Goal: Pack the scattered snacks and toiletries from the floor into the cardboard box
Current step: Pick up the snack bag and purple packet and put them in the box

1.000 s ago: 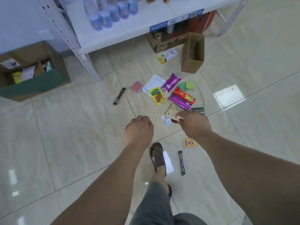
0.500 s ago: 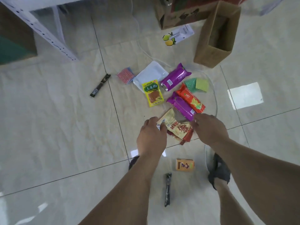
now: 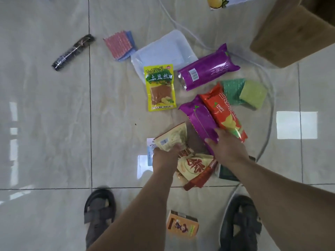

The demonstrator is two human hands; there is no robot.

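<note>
Snacks lie scattered on the tiled floor. My left hand grips a beige snack packet, lifted over another beige and red packet. My right hand closes on the near end of a purple packet, beside an orange crispy packet. Farther off lie a yellow packet, a second purple packet, a clear pouch, green sponges and a pink pad. The cardboard box stands at the top right; its opening is out of frame.
A dark stick pack lies far left. A small orange box sits between my sandalled feet. A thin clear tube curves round the pile. A dark flat pack lies under my right forearm.
The view has dropped closer to the floor. My left hand has taken hold of the beige packet, and my right hand has moved forward onto the purple packet.
</note>
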